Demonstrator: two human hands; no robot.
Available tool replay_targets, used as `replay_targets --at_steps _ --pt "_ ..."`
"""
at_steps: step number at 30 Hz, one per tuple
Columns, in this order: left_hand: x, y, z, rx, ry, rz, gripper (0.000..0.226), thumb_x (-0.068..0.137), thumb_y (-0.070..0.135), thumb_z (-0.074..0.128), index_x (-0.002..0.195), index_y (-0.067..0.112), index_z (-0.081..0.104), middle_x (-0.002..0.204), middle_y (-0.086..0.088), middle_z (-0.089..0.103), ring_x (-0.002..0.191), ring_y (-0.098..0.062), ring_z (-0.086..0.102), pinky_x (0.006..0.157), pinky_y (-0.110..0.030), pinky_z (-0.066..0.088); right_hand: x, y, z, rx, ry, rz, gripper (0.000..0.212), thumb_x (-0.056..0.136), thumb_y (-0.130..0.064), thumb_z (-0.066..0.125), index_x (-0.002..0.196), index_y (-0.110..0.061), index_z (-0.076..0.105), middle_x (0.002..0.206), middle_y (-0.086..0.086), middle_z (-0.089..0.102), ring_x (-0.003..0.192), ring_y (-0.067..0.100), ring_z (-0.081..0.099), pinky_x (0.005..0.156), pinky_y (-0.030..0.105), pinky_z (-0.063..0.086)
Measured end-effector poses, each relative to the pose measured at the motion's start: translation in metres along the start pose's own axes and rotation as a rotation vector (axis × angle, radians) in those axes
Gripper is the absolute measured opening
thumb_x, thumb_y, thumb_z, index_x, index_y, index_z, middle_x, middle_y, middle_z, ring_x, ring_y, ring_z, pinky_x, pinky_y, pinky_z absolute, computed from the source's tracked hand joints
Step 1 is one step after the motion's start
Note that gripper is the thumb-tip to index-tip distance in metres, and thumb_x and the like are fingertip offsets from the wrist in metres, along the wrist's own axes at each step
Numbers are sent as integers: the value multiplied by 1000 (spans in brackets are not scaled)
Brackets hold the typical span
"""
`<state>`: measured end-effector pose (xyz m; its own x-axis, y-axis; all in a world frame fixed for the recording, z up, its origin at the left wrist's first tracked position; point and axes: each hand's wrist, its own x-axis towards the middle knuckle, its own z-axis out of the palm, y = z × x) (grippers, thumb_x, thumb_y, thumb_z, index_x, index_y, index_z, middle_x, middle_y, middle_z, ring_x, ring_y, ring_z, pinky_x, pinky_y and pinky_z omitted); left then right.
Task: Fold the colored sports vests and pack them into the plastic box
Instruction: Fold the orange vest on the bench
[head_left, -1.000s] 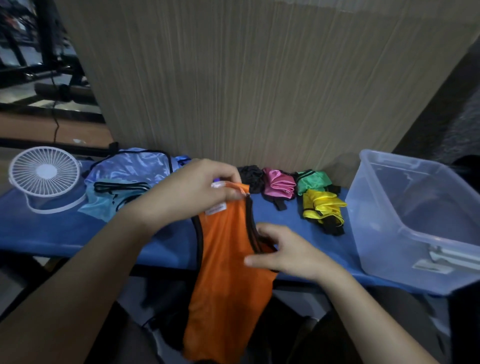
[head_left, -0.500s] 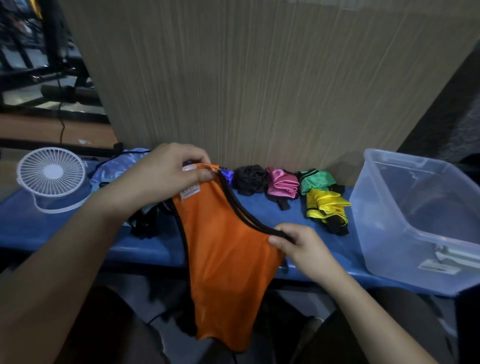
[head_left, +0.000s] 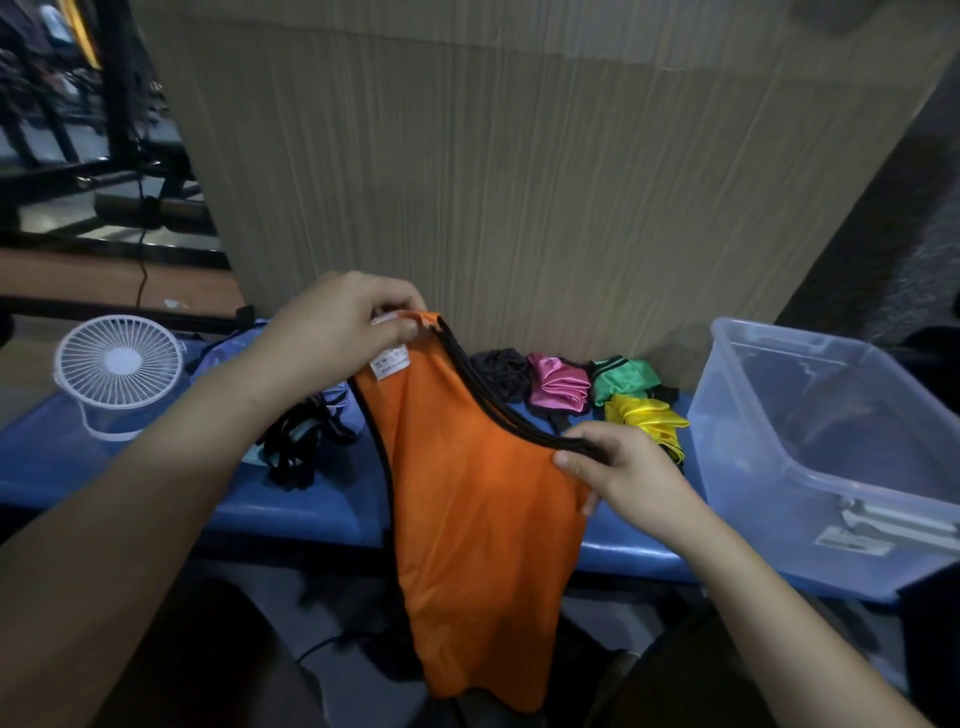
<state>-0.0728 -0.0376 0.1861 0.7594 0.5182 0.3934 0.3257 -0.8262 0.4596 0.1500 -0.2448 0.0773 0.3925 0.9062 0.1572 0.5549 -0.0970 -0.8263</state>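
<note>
So the orange vest (head_left: 467, 514) is held up in front of the blue counter (head_left: 301, 499), most of it hanging below the counter edge. The left hand (head_left: 337, 327) has its fingers pinched on the top strap by the white label, and the right hand (head_left: 623, 473) pinches the black-trimmed edge lower down. The clear plastic box (head_left: 831, 457) sits on the right.
</note>
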Motion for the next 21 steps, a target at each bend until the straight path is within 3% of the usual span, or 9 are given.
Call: replay_targets --at_steps 4,8,13,16,18,21 --pt "22 12 -18 46 67 45 3 88 25 72 85 27 74 75 4 69 73 -8 62 67 -29 45 13 -16 -13 -32 29 -16 8 94 -14 69 90 -20 71 74 -4 69 57 33 69 65 52 59" --pt "52 19 -33 117 150 83 8 85 30 71 89 25 75 77 2 69 80 -18 64 71 -33 49 31 -38 -26 -41 115 -50 10 94 -10 68 90 -18 71 79 1 69 61 39 69 60 44 60" --pt "93 25 -47 150 198 82 8 85 20 72 92 17 77 78 1 68 84 -17 64 70 -26 41 64 -49 -39 -52 183 -31 4 93 -12 69 91 -16 70 85 7 72 55 33 70 63 56 58" --pt "114 26 -46 113 204 51 7 85 18 74 90 14 77 82 -1 71 84 -15 64 68 -24 41 84 -53 -49 -28 202 -6 6 92 -11 69 88 -16 70 83 12 72 49 34 67 53 50 57" --pt "128 22 -42 67 216 7 0 84 18 75 84 18 75 79 -1 73 75 -12 66 59 -14 42 97 -52 -54 -42 210 11 7 92 -12 70 86 -16 70 79 8 72 45 34 65 50 44 53" --pt "146 15 -37 -26 198 -44 15 86 14 71 74 23 69 60 1 71 61 -2 67 51 -7 40 121 -44 -59 25 216 42 8 90 -10 72 84 -15 71 79 2 70 49 35 67 59 54 58"
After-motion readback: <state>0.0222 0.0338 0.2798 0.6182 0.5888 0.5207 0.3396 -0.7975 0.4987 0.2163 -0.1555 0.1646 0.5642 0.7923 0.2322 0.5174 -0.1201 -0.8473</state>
